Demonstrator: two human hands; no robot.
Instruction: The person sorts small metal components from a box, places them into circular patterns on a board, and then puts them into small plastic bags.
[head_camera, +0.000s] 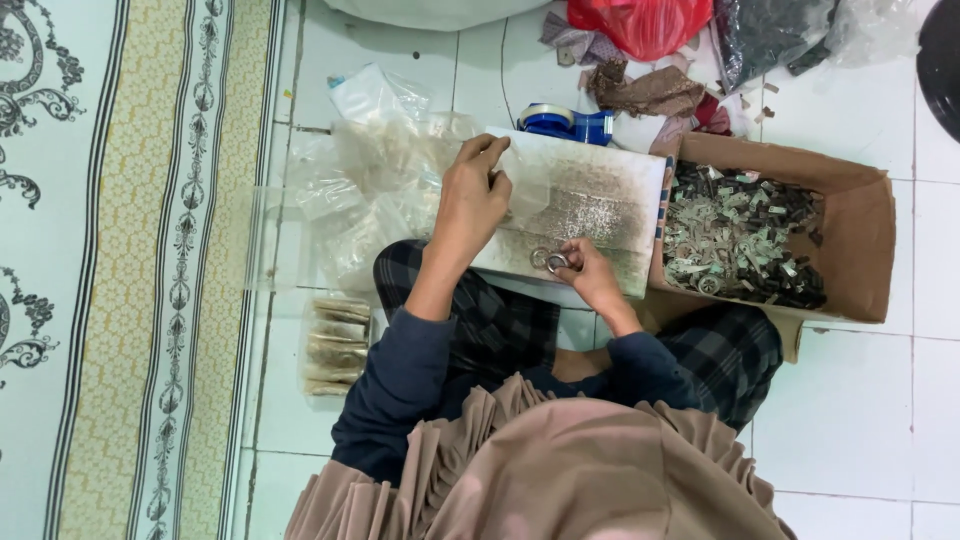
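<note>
Head view: worn on the person's head, facing steeply down, near
Covers: lap, tiled floor (850, 400), cardboard box (860, 250)

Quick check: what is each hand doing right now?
Left hand: fingers pinched on a clear plastic bag.
Right hand: closed around small metal rings.

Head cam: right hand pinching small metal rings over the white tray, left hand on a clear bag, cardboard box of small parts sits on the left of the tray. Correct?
Not quite. In the head view the cardboard box sits right of the white tray, not left. The rest holds: right hand pinches small metal rings, left hand is on a clear bag.
</note>
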